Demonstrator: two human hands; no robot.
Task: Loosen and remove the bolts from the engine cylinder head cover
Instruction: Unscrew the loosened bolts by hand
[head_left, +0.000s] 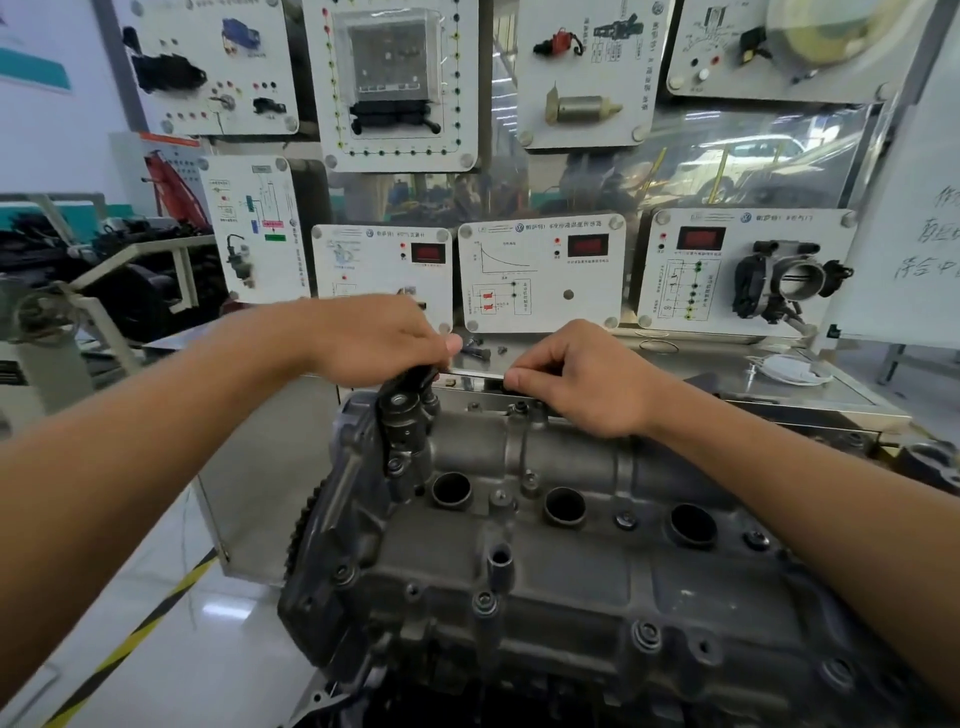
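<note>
The cover fills my lower centre, bolts seated along its 6 o'clock edge. At 12 o'clock my left hand grips a black tool; my right hand pinches a dark piece. Loose bolts lie on the bench.

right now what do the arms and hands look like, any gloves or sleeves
The left hand and right hand are bare, no gloves. Both forearms are uncovered to the frame's edge: no sleeves, watch, rings or markings show.
</note>
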